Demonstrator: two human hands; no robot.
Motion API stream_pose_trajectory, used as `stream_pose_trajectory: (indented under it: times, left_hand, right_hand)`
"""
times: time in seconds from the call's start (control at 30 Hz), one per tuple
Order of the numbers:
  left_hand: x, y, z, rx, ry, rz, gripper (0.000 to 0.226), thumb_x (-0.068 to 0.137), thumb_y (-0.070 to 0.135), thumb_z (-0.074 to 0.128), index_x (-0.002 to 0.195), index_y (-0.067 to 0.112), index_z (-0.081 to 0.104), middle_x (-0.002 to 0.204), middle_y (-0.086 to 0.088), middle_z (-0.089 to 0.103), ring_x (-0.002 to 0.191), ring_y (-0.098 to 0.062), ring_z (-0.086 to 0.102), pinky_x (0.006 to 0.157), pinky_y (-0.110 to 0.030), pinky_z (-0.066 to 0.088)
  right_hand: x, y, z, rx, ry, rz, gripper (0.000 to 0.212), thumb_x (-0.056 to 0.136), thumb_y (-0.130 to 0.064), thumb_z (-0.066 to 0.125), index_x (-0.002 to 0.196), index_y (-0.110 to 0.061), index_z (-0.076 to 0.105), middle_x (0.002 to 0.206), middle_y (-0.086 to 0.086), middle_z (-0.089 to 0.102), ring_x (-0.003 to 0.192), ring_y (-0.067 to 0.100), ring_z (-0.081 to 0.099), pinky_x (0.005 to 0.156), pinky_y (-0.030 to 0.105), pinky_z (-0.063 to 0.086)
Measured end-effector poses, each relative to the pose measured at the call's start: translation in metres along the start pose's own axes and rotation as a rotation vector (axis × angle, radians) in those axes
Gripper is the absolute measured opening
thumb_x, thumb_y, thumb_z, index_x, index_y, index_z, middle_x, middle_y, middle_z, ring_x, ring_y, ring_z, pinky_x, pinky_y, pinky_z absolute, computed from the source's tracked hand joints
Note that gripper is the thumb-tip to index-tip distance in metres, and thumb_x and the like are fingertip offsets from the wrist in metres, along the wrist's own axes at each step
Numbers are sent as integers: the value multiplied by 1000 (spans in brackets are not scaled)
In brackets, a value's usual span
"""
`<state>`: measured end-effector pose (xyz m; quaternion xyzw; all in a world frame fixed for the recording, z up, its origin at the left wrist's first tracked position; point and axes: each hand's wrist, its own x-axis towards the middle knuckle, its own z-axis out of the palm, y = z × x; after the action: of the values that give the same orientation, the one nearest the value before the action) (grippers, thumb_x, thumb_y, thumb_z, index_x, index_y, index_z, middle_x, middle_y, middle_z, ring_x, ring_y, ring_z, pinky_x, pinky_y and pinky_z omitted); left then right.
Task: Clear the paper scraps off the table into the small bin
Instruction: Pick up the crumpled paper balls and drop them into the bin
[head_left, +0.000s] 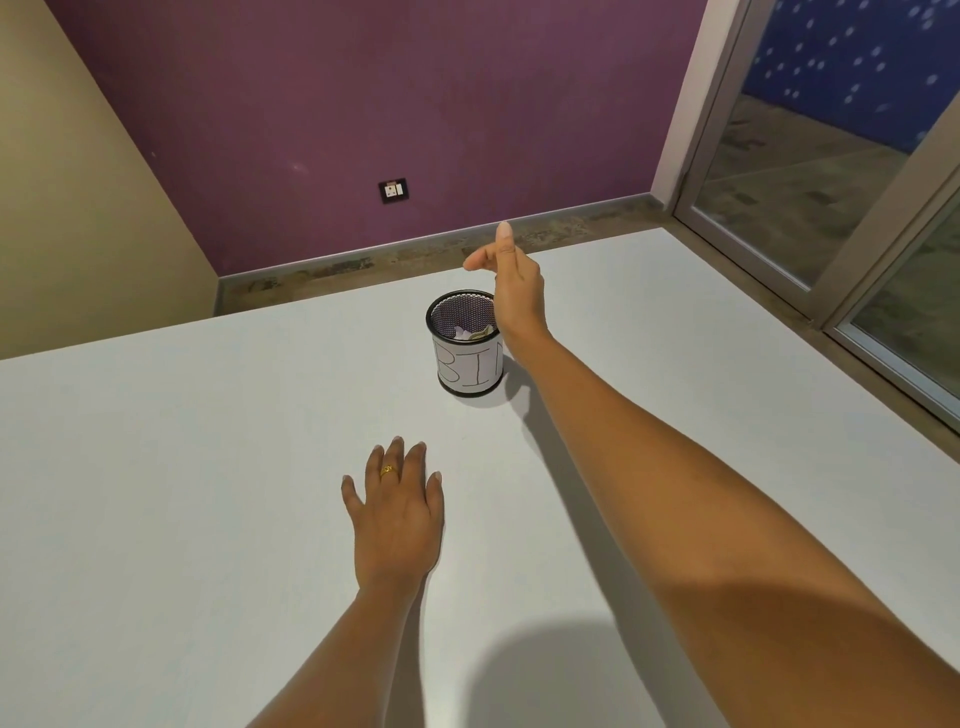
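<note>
Your small bin (470, 364) stands upright mid-table (156, 467), mouth up, BIN label facing you, crumpled paper scraps (470, 332) inside. Your right hand (517, 291) hangs beside its rim, fingers loose, empty; your left hand (397, 519) lies flat, fingers spread

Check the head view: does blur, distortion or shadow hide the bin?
Head view: sharp; wide-angle skews the table and door frame; soft shadows lie beside the bin and at the bottom, none over it; the right hand overlaps its rim.

Left hand (397, 512) lies flat, fingers spread; right hand (514, 291) raised, fingers loose
</note>
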<state>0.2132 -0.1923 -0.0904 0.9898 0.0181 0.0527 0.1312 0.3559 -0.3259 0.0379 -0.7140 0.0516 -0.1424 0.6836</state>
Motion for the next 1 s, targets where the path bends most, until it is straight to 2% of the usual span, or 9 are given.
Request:
stream_pose_trajectory:
  times: [0.17, 0.3, 0.37, 0.4, 0.5, 0.57, 0.7, 0.8, 1.0]
  left_hand:
    - [0, 0, -1, -11, -20, -7, 53, 91, 40, 13, 133, 21, 39, 146, -5, 37, 138, -25, 25, 109, -55, 16]
    - [-1, 0, -2, -32, -34, -11, 42, 97, 33, 28, 136, 21, 36, 149, -3, 31, 140, -23, 20, 111, -53, 12]
    - [-3, -2, -4, -45, -44, -11, 42, 96, 33, 29, 137, 21, 35, 150, -2, 30, 140, -21, 18, 112, -51, 10]
    - [-3, -2, -6, -56, -45, -9, 43, 96, 33, 29, 137, 21, 35, 150, -2, 29, 141, -21, 18, 113, -49, 9]
    - [-8, -6, -10, -68, -54, 13, 45, 96, 34, 30, 139, 21, 33, 151, -2, 28, 141, -20, 16, 114, -46, 9]
    - [-16, -11, -12, -74, -72, 33, 47, 96, 35, 28, 141, 21, 29, 152, -1, 24, 142, -19, 14, 115, -42, 8]
    - [-39, -28, -20, -89, -74, 76, 59, 90, 47, 13, 140, 21, 32, 151, -2, 28, 141, -20, 19, 115, -40, 13]
    - [-52, -53, -30, -54, -100, 77, 63, 87, 52, 13, 138, 24, 35, 150, -1, 30, 141, -19, 21, 114, -41, 15]
    - [-82, -142, -64, 7, -80, -45, 71, 81, 55, 8, 135, 22, 41, 147, -2, 37, 138, -21, 28, 110, -45, 22]
  right_hand:
    - [-17, 8, -4, -35, 128, -26, 49, 101, -30, 32, 71, -5, 62, 78, 2, 62, 80, 13, 56, 71, 16, 40]
    - [-53, 19, -4, -89, 252, -45, 48, 100, -24, 36, 71, 0, 65, 70, 3, 61, 64, 1, 50, 59, 3, 38]
    - [-76, 30, -3, -126, 262, -17, 46, 99, -23, 38, 71, 1, 66, 68, 3, 60, 61, 6, 50, 58, 7, 38]
    - [-87, 39, -3, -148, 245, 21, 43, 98, -23, 40, 69, -3, 65, 66, 2, 59, 61, 12, 51, 61, 17, 43]
    - [-122, 67, -2, -264, 149, 133, 34, 96, -29, 44, 69, -16, 59, 70, -1, 60, 71, 23, 61, 68, 40, 54]
    - [-145, 82, -3, -415, 45, 151, 30, 95, -35, 44, 80, -16, 61, 89, 2, 64, 85, 21, 63, 76, 36, 53]
    - [-179, 95, -4, -667, -118, 8, 16, 91, -19, 52, 100, -9, 62, 112, 4, 60, 109, 19, 54, 95, 30, 44]
    - [-197, 95, 9, -828, -215, -63, 28, 92, -20, 51, 117, -10, 57, 132, 7, 50, 130, 21, 40, 112, 36, 27]
    - [-228, 82, 46, -992, -379, -148, 39, 96, -26, 42, 132, -10, 44, 146, 10, 36, 141, 20, 24, 117, 45, 7]
